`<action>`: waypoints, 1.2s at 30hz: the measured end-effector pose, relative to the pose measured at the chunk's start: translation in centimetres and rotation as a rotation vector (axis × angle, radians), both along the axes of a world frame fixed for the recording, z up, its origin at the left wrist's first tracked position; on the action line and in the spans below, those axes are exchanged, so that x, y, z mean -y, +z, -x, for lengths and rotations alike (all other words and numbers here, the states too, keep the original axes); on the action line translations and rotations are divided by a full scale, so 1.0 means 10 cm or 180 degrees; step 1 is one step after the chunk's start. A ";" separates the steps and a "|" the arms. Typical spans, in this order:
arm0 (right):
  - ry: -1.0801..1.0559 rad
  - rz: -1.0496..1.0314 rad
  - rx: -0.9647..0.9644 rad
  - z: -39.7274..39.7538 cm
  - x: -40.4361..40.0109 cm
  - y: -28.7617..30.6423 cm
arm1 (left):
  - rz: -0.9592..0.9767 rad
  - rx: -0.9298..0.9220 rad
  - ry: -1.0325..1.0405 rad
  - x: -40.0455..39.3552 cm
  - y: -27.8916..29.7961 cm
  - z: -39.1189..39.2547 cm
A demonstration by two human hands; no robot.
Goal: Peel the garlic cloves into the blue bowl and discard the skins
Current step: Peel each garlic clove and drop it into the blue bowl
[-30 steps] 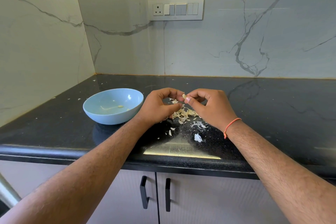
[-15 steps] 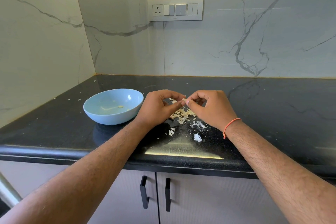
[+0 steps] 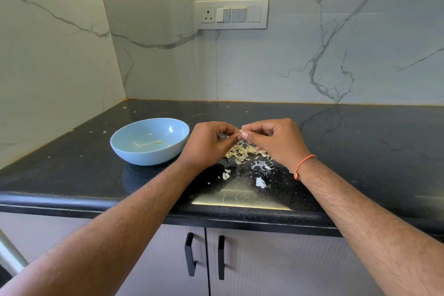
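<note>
A small pale garlic clove [image 3: 241,131] sits between the two hands, above the black tabletop [image 3: 360,151] and just right of the blue bowl [image 3: 150,141]. The left hand [image 3: 207,144] pinches it with curled fingers and thumb, and the right hand [image 3: 276,140] meets it fingertip to fingertip, pinching at its near end. Only a sliver of the clove shows, so how much skin remains on it cannot be told. Such a clove is likely very light and firm, yet slick once bared, so a pinch across its sides should hold it while the other hand's nail lifts the skin from the tip. The skin looks papery and brittle, apt to tear into flakes. A pile of skins [image 3: 245,151] lies on the tabletop under the hands, with loose flakes nearer the front edge. The bowl holds a few pale bits.
</note>
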State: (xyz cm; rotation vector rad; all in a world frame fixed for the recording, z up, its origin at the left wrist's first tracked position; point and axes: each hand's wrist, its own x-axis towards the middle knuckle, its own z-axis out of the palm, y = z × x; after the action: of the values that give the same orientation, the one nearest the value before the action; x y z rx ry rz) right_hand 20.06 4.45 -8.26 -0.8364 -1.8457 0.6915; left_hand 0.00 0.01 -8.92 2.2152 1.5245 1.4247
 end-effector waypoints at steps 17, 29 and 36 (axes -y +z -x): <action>0.0119 0.0279 0.0068 -0.01 -0.06 -0.04 | 0.0116 0.0329 0.0044 -0.03 -0.01 -0.01; -0.0067 -0.0252 0.0233 -0.01 0.01 -0.01 | 0.0387 0.0369 -0.0078 0.00 0.02 0.00; -0.0094 -0.0304 0.0264 -0.01 -0.01 -0.03 | 0.0745 0.0580 -0.0165 -0.02 0.03 0.01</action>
State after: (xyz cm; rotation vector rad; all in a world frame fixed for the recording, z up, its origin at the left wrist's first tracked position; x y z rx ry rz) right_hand 20.11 4.51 -8.56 -0.8388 -1.9210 0.5529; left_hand -0.10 0.20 -8.60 1.9203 1.4777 1.3165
